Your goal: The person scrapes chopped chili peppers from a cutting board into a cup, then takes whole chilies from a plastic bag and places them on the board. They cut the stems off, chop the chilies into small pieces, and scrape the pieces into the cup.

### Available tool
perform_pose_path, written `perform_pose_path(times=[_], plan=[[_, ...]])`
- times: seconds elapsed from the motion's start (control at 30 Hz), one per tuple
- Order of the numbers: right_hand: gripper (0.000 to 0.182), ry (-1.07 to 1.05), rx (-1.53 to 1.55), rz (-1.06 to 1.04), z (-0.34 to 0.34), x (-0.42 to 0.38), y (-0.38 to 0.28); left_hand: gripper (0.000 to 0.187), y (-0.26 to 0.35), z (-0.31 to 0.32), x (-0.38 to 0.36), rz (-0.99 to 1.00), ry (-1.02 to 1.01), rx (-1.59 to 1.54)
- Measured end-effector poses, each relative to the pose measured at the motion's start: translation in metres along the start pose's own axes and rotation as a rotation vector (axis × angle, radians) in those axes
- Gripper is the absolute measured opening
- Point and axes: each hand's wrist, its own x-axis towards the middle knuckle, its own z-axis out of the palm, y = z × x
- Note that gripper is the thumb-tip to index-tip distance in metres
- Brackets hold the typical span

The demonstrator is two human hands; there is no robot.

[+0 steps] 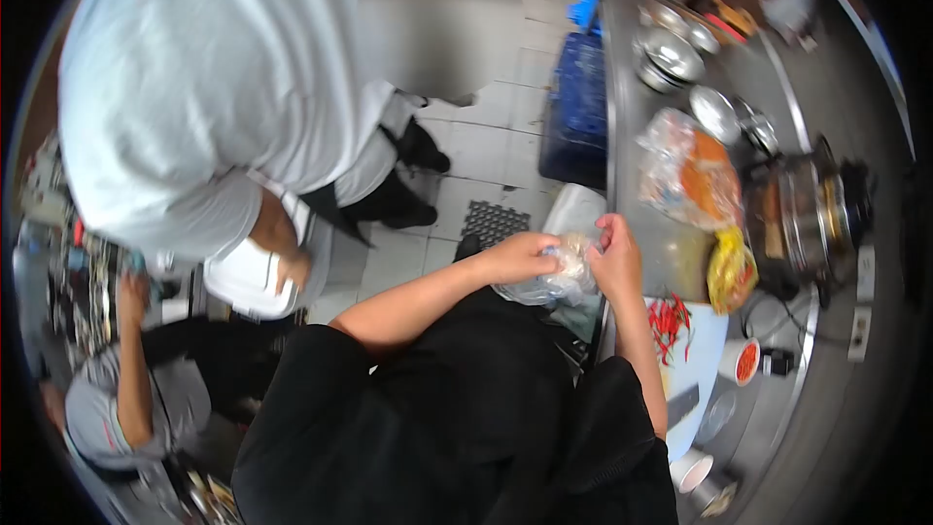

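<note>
Steel counter [671, 262] w/ bowls [671, 56], tiled floor [486, 151], both hands [520, 258] [615, 258] closed on plastic bag [564, 277]

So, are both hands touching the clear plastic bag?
Touching. The head view shows the left hand and right hand both gripping the clear plastic bag, fingers closed on its top.

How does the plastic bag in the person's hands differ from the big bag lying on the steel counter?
The clear bag is held up between the left hand and right hand, off the counter edge; the big bag lies alone on the steel counter. The clear bag looks smaller, with pale contents; the big bag shows orange contents. Both are crinkled transparent plastic.
</note>
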Motion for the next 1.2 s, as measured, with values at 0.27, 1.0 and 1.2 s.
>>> perform_pose_path(times=[0.27, 1.0, 1.2], plan=[[0.037, -0.489, 0.335, 0.059, 0.037, -0.010, 0.013, 0.044, -0.146, -0.017, -0.147, -0.229, 0.608, 0.371], [0.028, -0.636, 0.033, 0.735, 0.270, -0.229, 0.091, 0.048, -0.332, -0.154, -0.392, -0.173, 1.215, -0.776], [0.028, -0.600, 0.006, 0.764, 0.267, -0.239, 0.050, 0.034, -0.342, -0.220, -0.381, 0.218, 1.002, -1.484]])
